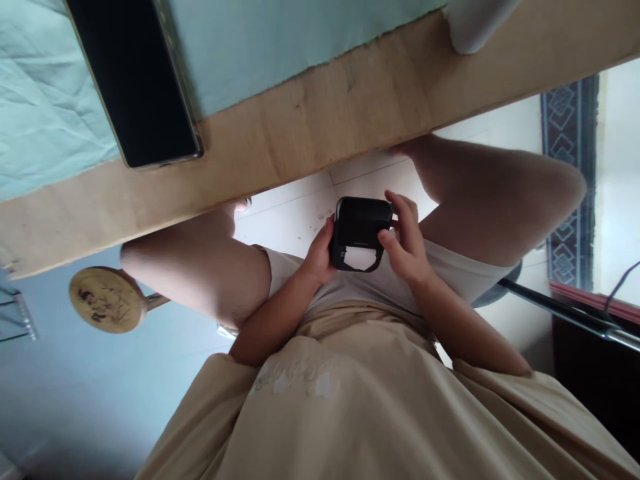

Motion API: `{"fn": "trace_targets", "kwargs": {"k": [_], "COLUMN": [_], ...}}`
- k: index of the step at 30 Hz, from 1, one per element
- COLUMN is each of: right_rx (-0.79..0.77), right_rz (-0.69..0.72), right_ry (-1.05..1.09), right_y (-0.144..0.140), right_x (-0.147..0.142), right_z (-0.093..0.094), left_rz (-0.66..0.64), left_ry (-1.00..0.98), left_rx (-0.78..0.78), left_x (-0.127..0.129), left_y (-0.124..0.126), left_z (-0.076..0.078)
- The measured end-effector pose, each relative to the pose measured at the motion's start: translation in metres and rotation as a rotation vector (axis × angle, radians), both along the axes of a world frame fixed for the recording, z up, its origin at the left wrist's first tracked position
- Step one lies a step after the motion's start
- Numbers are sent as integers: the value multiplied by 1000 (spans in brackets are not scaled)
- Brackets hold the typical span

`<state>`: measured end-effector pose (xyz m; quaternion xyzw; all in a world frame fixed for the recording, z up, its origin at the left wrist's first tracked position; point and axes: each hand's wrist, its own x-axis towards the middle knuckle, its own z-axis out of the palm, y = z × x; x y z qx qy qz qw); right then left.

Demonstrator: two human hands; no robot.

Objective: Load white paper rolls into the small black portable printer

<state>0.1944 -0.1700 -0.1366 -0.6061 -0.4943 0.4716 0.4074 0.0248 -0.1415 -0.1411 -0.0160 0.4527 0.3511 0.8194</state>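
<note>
A small black device (364,223) with rounded corners is held over my lap, in front of the table edge. A white, paper-like patch (360,257) shows at its lower end. My left hand (321,255) grips its left side, thumb along the edge and the other fingers hidden beneath. On the opposite side is my right hand (406,243), its thumb at the device's right edge and a finger behind the thumb touching the side. The right forefinger is lifted slightly off the upper right corner.
Above my knees runs the wooden table edge (300,127), with a pale green cloth (280,47) on it. A dark-screened phone (135,73) lies at the left. A whitish object (473,27) sits at the top right. A round wooden piece (106,299) is beside my left knee.
</note>
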Motion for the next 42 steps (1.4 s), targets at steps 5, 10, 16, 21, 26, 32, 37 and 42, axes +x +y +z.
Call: {"fn": "trace_targets", "kwargs": {"k": [5,10,16,21,26,32,37,42], "right_rx": [131,158,295,377,243,236,39,-148], "right_rz": [182,344,341,85,-179,-9,206,322], "right_ry": [-55,-124,-386,-543,-402,-709,-825,-803], "right_y": [1,-3,3,11,15,13,7,10], "right_x": [8,11,13,13,12,1,-16,-19], "right_z": [10,12,28,43,38,39,45,47], "left_rz": [-8,19,51,-3,-52,-75,-94,-115], "left_ry": [41,88,62,112,128,172,242,293], "left_rx": [42,-2,-94,103,184,226,239,253], "left_x": [-2,-9,-7,-5,-4,-5,-7,-9], "left_y": [-1,1,2,-2,-5,-5,-7,-9], "left_z": [1,0,2,-4,-11,-5,-1,-5]}}
